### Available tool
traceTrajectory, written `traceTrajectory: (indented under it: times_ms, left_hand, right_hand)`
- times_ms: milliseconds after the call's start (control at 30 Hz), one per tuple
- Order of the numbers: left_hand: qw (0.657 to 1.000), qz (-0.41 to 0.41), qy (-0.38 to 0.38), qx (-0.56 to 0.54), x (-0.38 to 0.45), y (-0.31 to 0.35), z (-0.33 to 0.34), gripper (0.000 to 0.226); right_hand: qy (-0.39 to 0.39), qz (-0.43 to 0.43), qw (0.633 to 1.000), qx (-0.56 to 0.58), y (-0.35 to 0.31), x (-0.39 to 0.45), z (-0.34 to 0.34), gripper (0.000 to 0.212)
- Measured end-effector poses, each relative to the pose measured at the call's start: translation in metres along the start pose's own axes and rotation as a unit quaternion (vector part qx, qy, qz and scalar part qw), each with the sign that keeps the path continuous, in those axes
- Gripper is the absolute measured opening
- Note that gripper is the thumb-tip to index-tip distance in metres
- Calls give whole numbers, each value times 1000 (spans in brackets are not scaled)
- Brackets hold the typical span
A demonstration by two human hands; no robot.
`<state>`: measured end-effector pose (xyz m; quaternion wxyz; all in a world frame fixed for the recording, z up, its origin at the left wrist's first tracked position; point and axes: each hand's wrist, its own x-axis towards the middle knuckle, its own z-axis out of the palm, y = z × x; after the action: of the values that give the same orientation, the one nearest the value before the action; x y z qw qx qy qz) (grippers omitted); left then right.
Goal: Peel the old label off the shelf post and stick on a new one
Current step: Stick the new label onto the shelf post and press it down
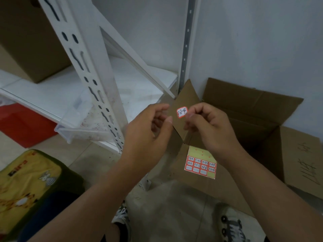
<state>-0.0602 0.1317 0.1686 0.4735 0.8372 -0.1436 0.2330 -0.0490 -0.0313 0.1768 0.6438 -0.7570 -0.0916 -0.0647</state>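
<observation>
A small white label (182, 112) with an orange border and handwritten digits hangs in the air between my hands. My right hand (208, 124) pinches its right edge between thumb and forefinger. My left hand (148, 130) sits just left of it with fingers loosely curled and the thumb tip near the label; whether it touches is unclear. The white perforated shelf post (94, 81) slants down on the left, apart from both hands. A sheet of orange-bordered labels (201, 163) lies on a cardboard flap below my right wrist.
An open cardboard box (253, 109) stands at the right against the wall. A closed brown box (29, 41) sits on the white shelf (52, 95). A clear plastic tray (82, 131) juts from the shelf edge. A yellow patterned bag (26, 180) lies at the lower left.
</observation>
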Motion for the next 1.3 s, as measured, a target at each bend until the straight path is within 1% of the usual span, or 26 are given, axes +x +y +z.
traceTrajectory:
  times_ms: [67, 100, 200, 267, 300, 367, 433, 500, 600, 700, 833, 1033, 1133, 1300]
  left_hand:
    - [994, 57, 92, 33, -5, 4, -10, 16]
    - [988, 70, 137, 35, -6, 4, -16, 18]
    - [964, 43, 259, 34, -5, -2, -36, 32]
    - [952, -8, 303, 45, -2, -11, -50, 48]
    - [952, -36, 302, 44, 0, -15, -54, 57]
    - [963, -78, 255, 43, 5, -20, -61, 68]
    - [976, -99, 187, 51, 9, -23, -62, 68]
    - [980, -96, 164, 51, 12, -25, -61, 64]
    - [980, -69, 175, 68, 13, -25, -62, 62]
    - [980, -60, 175, 76, 13, -24, -64, 67]
    - [973, -45, 210, 84, 15, -25, -64, 56]
    - [979, -7, 185, 86, 20, -28, -70, 67]
    - [979, 7, 182, 94, 21, -31, -69, 67]
    - [977, -4, 190, 98, 22, -32, -70, 64]
  right_hand:
    - [-14, 21, 996, 84, -6, 3, 8, 15]
    - [-22, 31, 991, 128, -8, 5, 14, 13]
    - [-44, 49, 973, 222, -14, 11, 34, 9]
    - [-58, 51, 967, 244, -18, 15, 49, 9]
    - [-62, 52, 965, 249, -19, 17, 55, 10]
    - [-64, 55, 964, 252, -21, 19, 64, 11]
    - [-66, 59, 966, 244, -22, 18, 67, 10]
    - [-70, 59, 968, 234, -21, 16, 67, 8]
    - [-65, 56, 970, 226, -20, 13, 65, 7]
    - [-72, 50, 971, 222, -20, 13, 69, 8]
    - [-72, 49, 970, 225, -21, 18, 78, 9]
    - [-99, 30, 967, 235, -26, 29, 91, 9]
    - [-107, 8, 962, 249, -27, 32, 97, 8]
    - [-97, -7, 966, 239, -28, 33, 106, 8]
